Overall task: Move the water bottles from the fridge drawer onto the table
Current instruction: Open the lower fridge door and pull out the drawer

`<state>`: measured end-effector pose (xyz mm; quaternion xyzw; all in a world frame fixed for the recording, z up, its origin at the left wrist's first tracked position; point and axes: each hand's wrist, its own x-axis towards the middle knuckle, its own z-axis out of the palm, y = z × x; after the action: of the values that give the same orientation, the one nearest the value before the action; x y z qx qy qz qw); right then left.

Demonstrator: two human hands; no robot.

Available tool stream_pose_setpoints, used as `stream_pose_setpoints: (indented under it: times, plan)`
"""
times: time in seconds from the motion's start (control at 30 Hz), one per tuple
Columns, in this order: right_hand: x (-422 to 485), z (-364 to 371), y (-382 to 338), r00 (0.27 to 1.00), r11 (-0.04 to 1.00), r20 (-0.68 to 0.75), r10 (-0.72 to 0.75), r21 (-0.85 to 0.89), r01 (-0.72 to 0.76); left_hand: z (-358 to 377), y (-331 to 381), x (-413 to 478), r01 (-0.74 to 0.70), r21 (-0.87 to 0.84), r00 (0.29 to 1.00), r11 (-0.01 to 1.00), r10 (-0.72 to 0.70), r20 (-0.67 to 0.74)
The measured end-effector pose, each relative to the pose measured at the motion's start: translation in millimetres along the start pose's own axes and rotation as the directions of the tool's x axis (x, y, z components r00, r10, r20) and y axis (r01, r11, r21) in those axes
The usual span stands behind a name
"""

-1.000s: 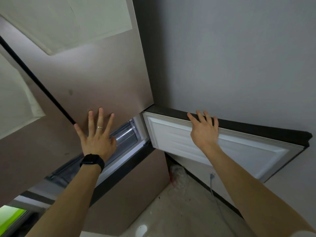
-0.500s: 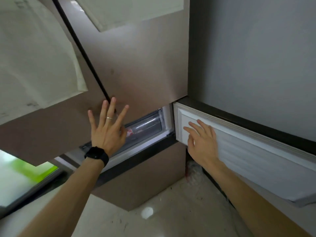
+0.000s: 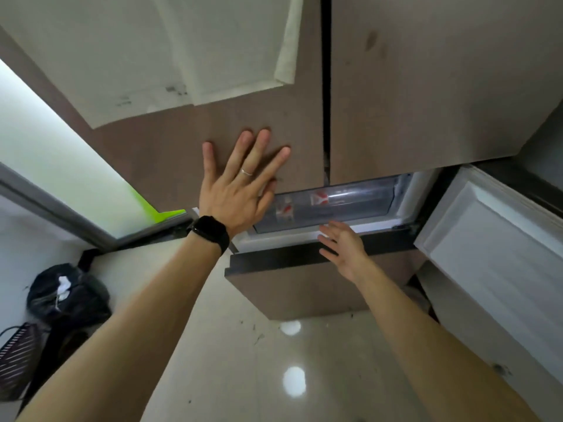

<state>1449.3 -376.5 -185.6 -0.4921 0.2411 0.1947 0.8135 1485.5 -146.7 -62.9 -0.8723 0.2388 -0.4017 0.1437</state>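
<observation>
While left hand lies flat on upper door, fingers spread, right hand reaches for fridge drawer, fingers apart, empty. Water bottles inside, behind clear front. Best: hook front lip, pull straight toward near side.

we see a dim scene; a window glares left of our left fingers, the floor glints below them, edges bend.

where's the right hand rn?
Head view, centre-right: the right hand, spread open, is at the dark ledge just below the clear fridge drawer, left of the open white door and lower right of the left hand.
</observation>
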Motion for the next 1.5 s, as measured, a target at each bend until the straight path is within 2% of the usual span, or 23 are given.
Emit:
stream_pose_setpoints:
  times: [0.13,0.3,0.4,0.53,0.7,0.8,0.9,1.07,1.37,1.5]
  plan:
    - [44,16,14,0.999,0.984,0.006,0.041,0.175,-0.042,13,-5,2,-0.029,0.019,0.993,0.999,0.031,-0.113]
    - [80,27,7,0.999,0.929,-0.039,0.010,0.369,0.005,19,-3,5,-0.029,0.021,0.989,0.999,0.031,-0.143]
    - [88,38,-5,0.999,0.905,-0.014,-0.053,0.421,0.054,20,-2,4,-0.022,0.016,0.990,1.000,0.024,-0.137]
    - [85,54,-17,0.992,0.861,-0.055,-0.110,0.494,0.122,15,-2,6,-0.018,-0.040,0.991,0.999,0.013,-0.131]
    - [72,63,-17,0.992,0.831,-0.039,-0.119,0.543,0.121,11,-2,8,-0.034,-0.020,0.994,0.999,0.031,-0.101]
    - [66,64,-22,0.992,0.859,-0.058,-0.108,0.498,0.123,13,-3,7,-0.040,0.003,0.997,0.999,0.040,-0.068]
    - [65,63,-20,0.994,0.886,-0.040,-0.101,0.450,0.108,18,-5,4,-0.052,0.055,0.993,0.997,0.058,-0.101]
    - [58,60,-14,0.983,0.950,-0.147,-0.113,0.273,0.150,20,-3,4,-0.051,0.037,0.990,0.998,0.055,-0.131]
    - [12,39,11,0.983,0.961,-0.176,-0.058,0.257,0.102,17,-2,6,-0.052,0.047,0.977,0.998,0.061,-0.206]
    - [-9,33,24,0.980,0.973,-0.198,-0.034,0.218,0.078,20,-2,3,-0.052,0.039,0.984,0.998,0.058,-0.169]
